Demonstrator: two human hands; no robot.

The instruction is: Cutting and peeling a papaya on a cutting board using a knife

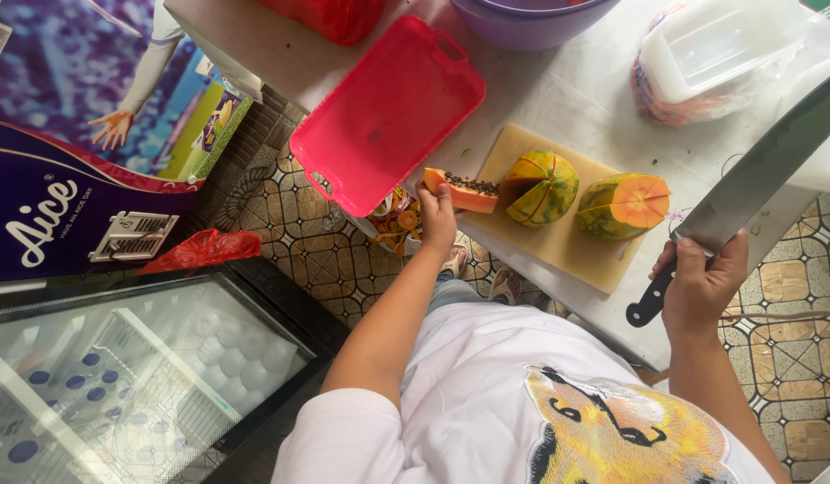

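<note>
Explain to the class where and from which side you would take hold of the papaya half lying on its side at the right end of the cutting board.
Grip the papaya half across its green-yellow skin, coming from above, fingers either side of the rounded body. The orange cut face points right, toward the knife, so keep off that wet end.

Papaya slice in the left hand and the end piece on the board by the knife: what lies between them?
In the head view, a cut papaya chunk sits on the board between the slice held by the left hand and the end piece.
</note>
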